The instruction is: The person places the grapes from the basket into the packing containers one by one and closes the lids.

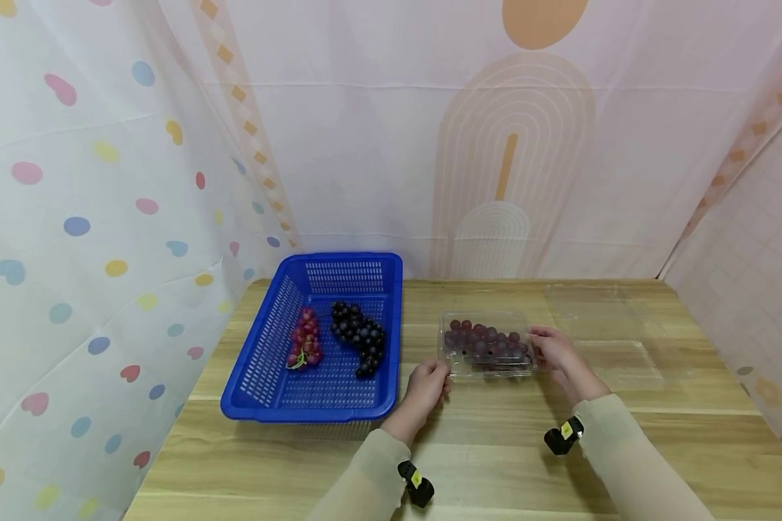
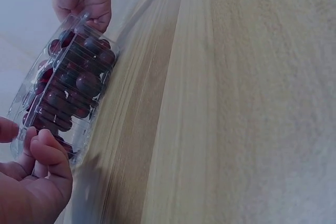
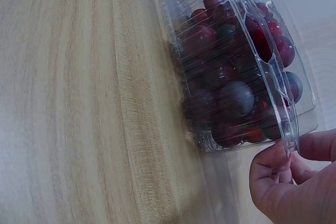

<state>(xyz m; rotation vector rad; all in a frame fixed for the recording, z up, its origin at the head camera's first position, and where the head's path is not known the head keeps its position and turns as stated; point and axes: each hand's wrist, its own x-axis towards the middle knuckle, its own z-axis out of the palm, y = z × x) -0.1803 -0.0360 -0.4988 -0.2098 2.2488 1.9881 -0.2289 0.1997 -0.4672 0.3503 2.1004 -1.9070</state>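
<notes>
A clear plastic clamshell box (image 1: 485,365) with its lid down sits on the wooden table, full of dark red grapes (image 1: 478,339). My left hand (image 1: 426,387) is at the box's near left corner, its thumb and curled fingers pinching the rim, as the left wrist view shows. On the opposite side my right hand (image 1: 557,354) pinches the rim between thumb and fingers. Through the ribbed wall in the right wrist view, the grapes (image 3: 236,98) look packed close together.
Left of the box stands a blue plastic basket (image 1: 309,414) holding a bunch of red grapes (image 1: 306,339) and a bunch of black grapes (image 1: 360,336). An unfilled clear plastic box (image 1: 619,362) lies open at the right. A patterned curtain (image 1: 365,145) hangs behind the table.
</notes>
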